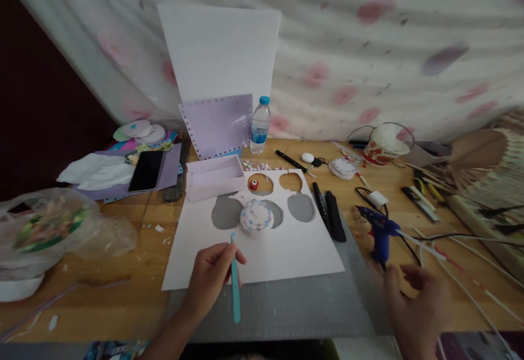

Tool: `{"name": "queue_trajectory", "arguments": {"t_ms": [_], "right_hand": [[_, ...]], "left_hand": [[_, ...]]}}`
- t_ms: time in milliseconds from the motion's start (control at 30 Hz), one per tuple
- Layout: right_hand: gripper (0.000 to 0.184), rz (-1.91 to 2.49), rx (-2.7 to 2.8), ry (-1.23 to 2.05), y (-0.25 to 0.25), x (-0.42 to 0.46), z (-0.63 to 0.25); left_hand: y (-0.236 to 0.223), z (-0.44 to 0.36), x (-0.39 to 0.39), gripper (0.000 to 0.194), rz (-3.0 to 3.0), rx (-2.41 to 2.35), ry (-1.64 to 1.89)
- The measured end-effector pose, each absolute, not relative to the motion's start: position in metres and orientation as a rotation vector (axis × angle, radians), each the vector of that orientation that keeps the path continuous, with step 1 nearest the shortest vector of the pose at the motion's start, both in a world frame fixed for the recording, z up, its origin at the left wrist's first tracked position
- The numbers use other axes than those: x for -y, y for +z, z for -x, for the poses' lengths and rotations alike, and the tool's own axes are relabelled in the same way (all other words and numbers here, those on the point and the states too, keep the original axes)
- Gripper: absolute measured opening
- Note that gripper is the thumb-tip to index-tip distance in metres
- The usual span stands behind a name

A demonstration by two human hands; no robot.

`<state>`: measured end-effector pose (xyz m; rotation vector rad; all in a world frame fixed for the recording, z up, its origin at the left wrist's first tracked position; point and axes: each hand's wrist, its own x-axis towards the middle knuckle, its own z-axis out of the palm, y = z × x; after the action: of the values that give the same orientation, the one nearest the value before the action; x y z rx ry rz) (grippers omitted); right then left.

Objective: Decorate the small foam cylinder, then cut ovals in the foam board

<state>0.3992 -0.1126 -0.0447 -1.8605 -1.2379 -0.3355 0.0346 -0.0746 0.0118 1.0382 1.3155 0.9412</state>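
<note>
My left hand (215,272) pinches teal tweezers (234,289), with a small light-blue bit (233,235) at their tip. Just to the right of that tip, a small round white piece (257,218) trimmed with blue and pinkish dots rests on a white sheet (295,256) with rounded cut-outs. My right hand (417,302), somewhat blurred, hovers at the table's right front, thumb and fingers apart. Near its fingertips is the handle of a blue hot glue gun (381,240), which has a glue stick (421,244) at its back; the hand does not appear closed around it.
A shallow lilac box (215,178), a water bottle (260,125) and black markers (335,217) surround the sheet. Cables and pliers (433,190) lie right, near a paper cup (385,146). Left are a phone (146,171) and a plastic bag (49,223). A grey mat (270,313) lies underneath.
</note>
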Motion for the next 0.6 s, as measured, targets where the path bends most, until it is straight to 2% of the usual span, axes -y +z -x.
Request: {"name": "queue_trajectory", "arguments": {"t_ms": [67,233,400,600], "right_hand": [[0.011,1.663,1.522,-0.503,-0.036,0.128,-0.374],[0.011,1.126,2.088,-0.115,-0.006,0.123,-0.29],[0.012,0.695,2.227,-0.16,0.006,0.079,-0.237],[0.021,0.61,2.235,-0.241,0.006,0.036,-0.218]], "left_hand": [[0.015,-0.043,0.071,0.05,-1.056,-1.29,0.925],[0.029,-0.066,0.065,0.046,-1.195,-1.206,0.891],[0.041,-0.077,0.063,0.041,-1.421,-1.241,0.928],[0.039,-0.073,0.044,0.045,-1.562,-1.453,0.926]]}}
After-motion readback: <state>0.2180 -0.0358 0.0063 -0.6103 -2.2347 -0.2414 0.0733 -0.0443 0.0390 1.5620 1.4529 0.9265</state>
